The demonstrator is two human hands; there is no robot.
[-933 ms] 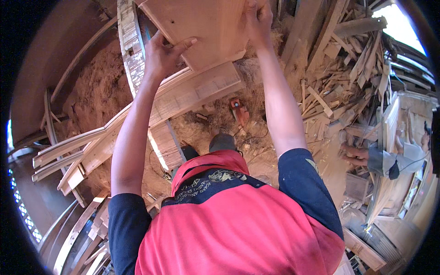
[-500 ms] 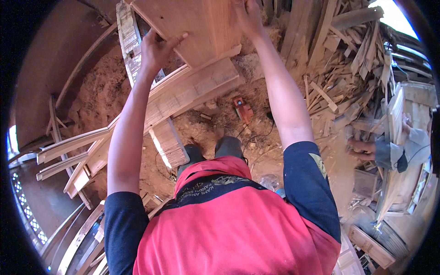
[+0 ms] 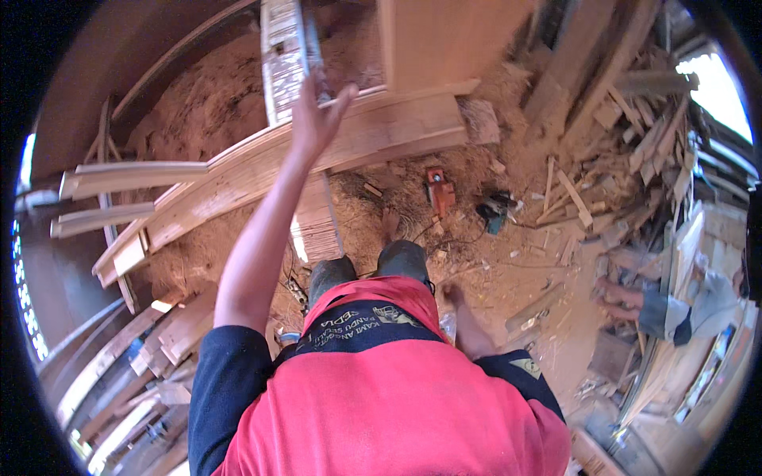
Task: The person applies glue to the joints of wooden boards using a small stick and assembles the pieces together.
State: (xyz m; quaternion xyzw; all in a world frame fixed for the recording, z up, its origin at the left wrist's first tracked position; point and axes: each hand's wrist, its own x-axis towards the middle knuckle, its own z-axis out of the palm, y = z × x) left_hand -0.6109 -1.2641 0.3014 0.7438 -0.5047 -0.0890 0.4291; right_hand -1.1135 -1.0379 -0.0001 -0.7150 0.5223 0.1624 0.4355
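My left hand (image 3: 319, 119) reaches forward with thumb and fingers apart and nothing in it, slightly blurred. It hovers near the junction of a long pale plank (image 3: 381, 131) and a whitish, rough-edged timber (image 3: 279, 59). To its right and farther off, a broad wooden panel (image 3: 456, 40) stands by the long plank, its top cut off by the picture's edge. My right hand (image 3: 452, 295) hangs low beside my right knee; its fingers are too small and turned away to make out.
A red power tool (image 3: 439, 192) lies on the sawdust-covered ground ahead of my feet, with a dark green-and-black tool (image 3: 494, 212) beside it. Scrap wood (image 3: 643, 119) is heaped at right, near another person's hand (image 3: 617, 297). Long mouldings (image 3: 135, 178) and stacked boards (image 3: 135, 357) lie at left.
Both hands have left the wooden panel. My right hand has dropped down to my side, while the left stays forward with fingers apart. The view has shifted, and the panel appears farther right.
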